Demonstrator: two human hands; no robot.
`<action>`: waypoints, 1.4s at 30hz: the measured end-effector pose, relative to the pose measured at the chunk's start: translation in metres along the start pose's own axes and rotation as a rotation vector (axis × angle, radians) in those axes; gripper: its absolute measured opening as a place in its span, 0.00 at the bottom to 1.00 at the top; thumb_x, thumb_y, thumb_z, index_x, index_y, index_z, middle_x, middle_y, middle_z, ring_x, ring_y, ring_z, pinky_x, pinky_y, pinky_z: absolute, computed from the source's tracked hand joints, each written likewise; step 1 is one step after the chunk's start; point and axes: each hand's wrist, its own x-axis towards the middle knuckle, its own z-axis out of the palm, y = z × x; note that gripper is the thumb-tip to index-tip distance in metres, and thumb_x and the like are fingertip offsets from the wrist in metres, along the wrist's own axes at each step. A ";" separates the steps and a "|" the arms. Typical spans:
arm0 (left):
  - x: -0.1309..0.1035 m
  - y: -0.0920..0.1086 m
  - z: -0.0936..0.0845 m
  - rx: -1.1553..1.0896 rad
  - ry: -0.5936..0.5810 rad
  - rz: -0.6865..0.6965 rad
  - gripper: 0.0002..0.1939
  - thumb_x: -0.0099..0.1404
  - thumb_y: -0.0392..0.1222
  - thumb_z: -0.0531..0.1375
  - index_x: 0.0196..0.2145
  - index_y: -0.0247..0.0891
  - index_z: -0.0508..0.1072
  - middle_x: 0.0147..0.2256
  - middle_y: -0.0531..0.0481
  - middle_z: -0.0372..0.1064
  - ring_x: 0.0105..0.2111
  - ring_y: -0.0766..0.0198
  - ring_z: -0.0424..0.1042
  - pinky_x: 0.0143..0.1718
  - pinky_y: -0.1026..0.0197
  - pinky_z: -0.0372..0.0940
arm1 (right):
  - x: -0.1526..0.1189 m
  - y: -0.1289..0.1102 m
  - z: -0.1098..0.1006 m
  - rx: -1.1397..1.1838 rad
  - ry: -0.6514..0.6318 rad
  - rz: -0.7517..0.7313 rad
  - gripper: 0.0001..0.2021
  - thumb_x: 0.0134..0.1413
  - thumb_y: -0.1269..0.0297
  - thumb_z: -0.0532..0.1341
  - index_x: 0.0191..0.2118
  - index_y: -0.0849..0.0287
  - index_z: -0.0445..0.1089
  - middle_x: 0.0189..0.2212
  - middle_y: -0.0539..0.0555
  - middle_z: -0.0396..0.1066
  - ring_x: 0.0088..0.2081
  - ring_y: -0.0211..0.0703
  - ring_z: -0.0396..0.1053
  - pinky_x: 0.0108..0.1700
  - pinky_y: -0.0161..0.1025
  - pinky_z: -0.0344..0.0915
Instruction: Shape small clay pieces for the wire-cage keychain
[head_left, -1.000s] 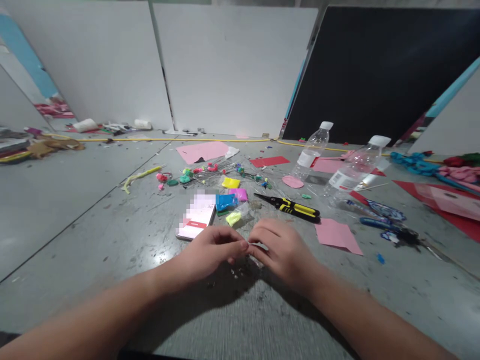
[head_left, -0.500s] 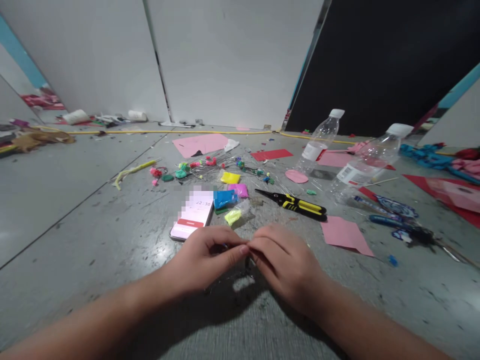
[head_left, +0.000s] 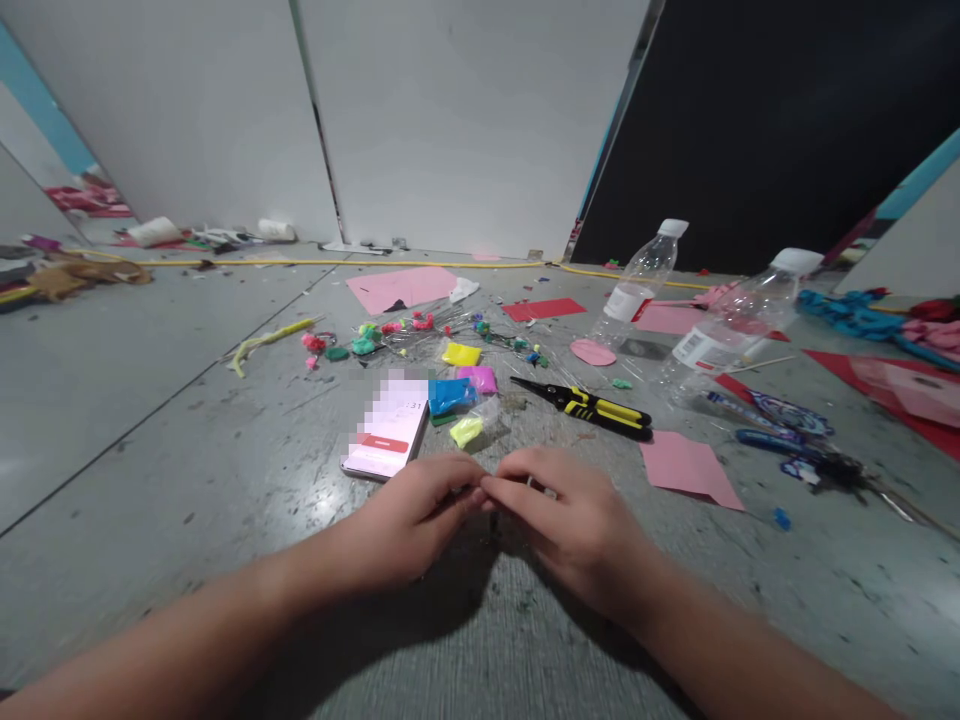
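Observation:
My left hand (head_left: 425,510) and my right hand (head_left: 574,525) meet at the fingertips, low over the grey floor (head_left: 480,660). Both are closed in a pinch. Whatever lies between the fingers is too small or too hidden to name. Just beyond my left hand lies a phone (head_left: 391,425) with its screen lit. Small packets sit past my fingertips: a blue packet (head_left: 451,397), a lime-yellow packet (head_left: 466,431), a pink packet (head_left: 480,379) and a yellow packet (head_left: 460,354). Black and yellow pliers (head_left: 585,407) lie beyond my right hand.
Two clear plastic bottles, a nearer bottle (head_left: 739,325) and a farther bottle (head_left: 637,280), stand at right. A pink paper square (head_left: 690,468) lies beside my right hand. Colourful clay bits (head_left: 365,340) and wires spread across the middle. A yellow cable (head_left: 420,264) runs along the wall panels.
My hands stay together at the fingertips, with the fingers shifted slightly and the left thumb tucked further in. The things on the floor have not moved.

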 end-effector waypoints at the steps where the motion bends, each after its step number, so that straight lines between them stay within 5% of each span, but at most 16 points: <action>1: 0.000 0.001 0.000 -0.016 -0.007 0.001 0.11 0.74 0.46 0.59 0.34 0.45 0.77 0.37 0.44 0.75 0.40 0.52 0.73 0.44 0.51 0.65 | 0.000 0.002 -0.001 -0.017 0.008 -0.014 0.12 0.75 0.72 0.54 0.46 0.59 0.76 0.39 0.60 0.80 0.38 0.46 0.74 0.38 0.42 0.72; 9: 0.003 0.000 -0.003 -0.146 -0.067 -0.066 0.21 0.74 0.53 0.58 0.25 0.42 0.72 0.26 0.49 0.67 0.30 0.57 0.66 0.34 0.54 0.61 | 0.002 0.000 -0.002 -0.050 0.009 -0.022 0.17 0.78 0.70 0.51 0.37 0.60 0.75 0.33 0.59 0.78 0.33 0.46 0.72 0.34 0.42 0.69; 16: 0.003 0.000 -0.005 -0.179 -0.044 -0.110 0.11 0.65 0.48 0.69 0.28 0.39 0.83 0.30 0.45 0.77 0.34 0.56 0.73 0.38 0.53 0.64 | -0.001 0.006 0.000 0.110 0.023 0.025 0.14 0.75 0.67 0.57 0.36 0.60 0.75 0.32 0.56 0.74 0.33 0.43 0.70 0.34 0.39 0.68; 25: 0.004 0.000 -0.004 -0.217 0.110 -0.212 0.11 0.56 0.45 0.72 0.23 0.40 0.75 0.27 0.52 0.73 0.30 0.61 0.70 0.35 0.56 0.62 | 0.000 0.003 -0.001 0.145 0.039 -0.010 0.12 0.76 0.70 0.55 0.45 0.62 0.77 0.36 0.59 0.79 0.36 0.45 0.74 0.38 0.40 0.73; 37: 0.004 0.009 -0.007 -0.218 0.000 -0.236 0.09 0.61 0.45 0.69 0.27 0.39 0.84 0.25 0.51 0.77 0.27 0.61 0.70 0.33 0.58 0.64 | 0.000 0.001 -0.006 -0.011 -0.056 -0.053 0.15 0.74 0.73 0.52 0.50 0.64 0.76 0.39 0.63 0.80 0.38 0.49 0.76 0.37 0.44 0.76; 42: 0.003 0.004 -0.005 -0.250 0.034 -0.224 0.08 0.63 0.46 0.69 0.35 0.41 0.86 0.33 0.47 0.84 0.33 0.57 0.76 0.38 0.54 0.68 | -0.001 0.000 -0.003 0.014 0.024 -0.014 0.15 0.71 0.75 0.54 0.54 0.65 0.76 0.42 0.64 0.80 0.41 0.50 0.76 0.40 0.45 0.77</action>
